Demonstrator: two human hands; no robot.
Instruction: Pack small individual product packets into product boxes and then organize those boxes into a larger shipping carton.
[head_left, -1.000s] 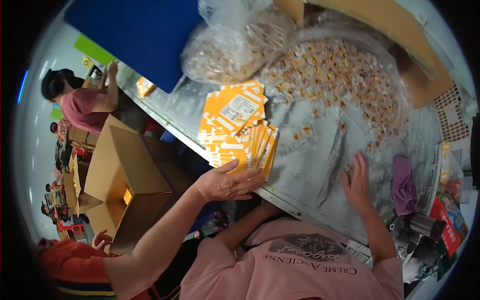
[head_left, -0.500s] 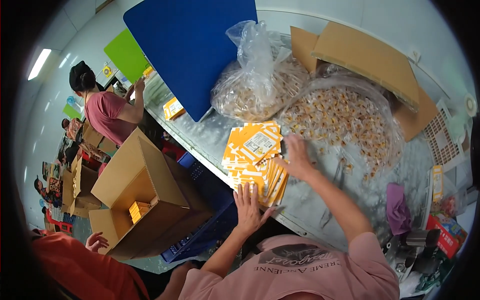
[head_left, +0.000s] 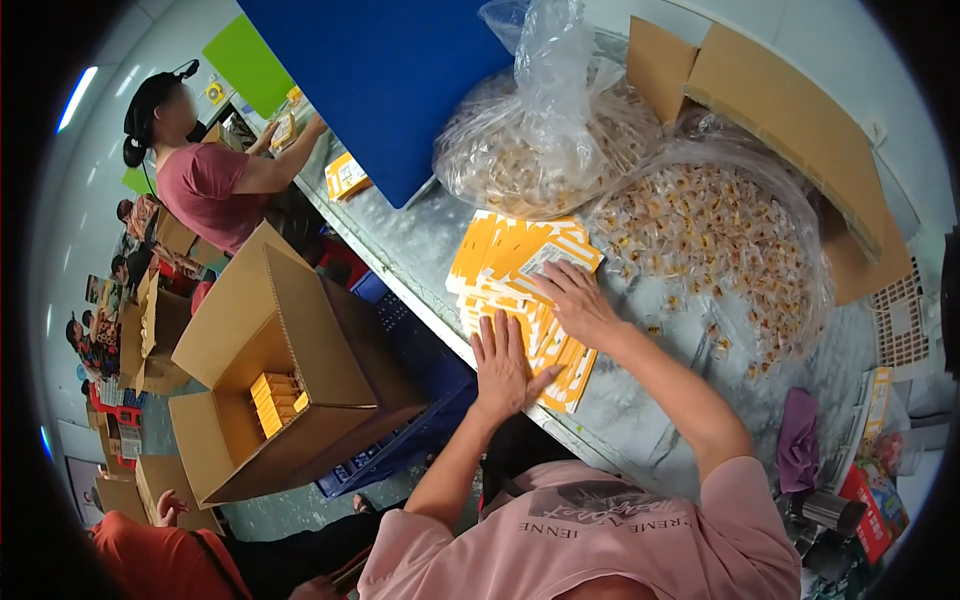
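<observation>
A heap of flat yellow-and-white printed cartons [head_left: 487, 257] lies near the table's front edge, overlapping in fanned rows. My left hand [head_left: 503, 370] rests flat on the near left part of the heap, fingers spread and thumb out to the right. On the upper right of the heap lies my right hand [head_left: 577, 303], its fingers stretched over a carton with a pale printed panel. Neither hand grips anything. Just beyond the cartons, a large clear plastic bag [head_left: 535, 150] holds many small wrapped pieces. More small wrapped pieces [head_left: 715, 235] spill from an opened bag to the right.
A blue board [head_left: 370, 80] stands at the back left, beside a small carton stack [head_left: 345, 176]. An open cardboard box [head_left: 335, 365] with yellow boxes [head_left: 277, 402] stands left of the table. Co-workers in maroon [head_left: 205, 190] and orange [head_left: 160, 560] are at left. A purple cloth [head_left: 798, 440] lies right.
My right hand has moved from beside the heap onto its top carton. My left hand stays on the near cartons. The view has shifted slightly, and the maroon-shirted co-worker has turned.
</observation>
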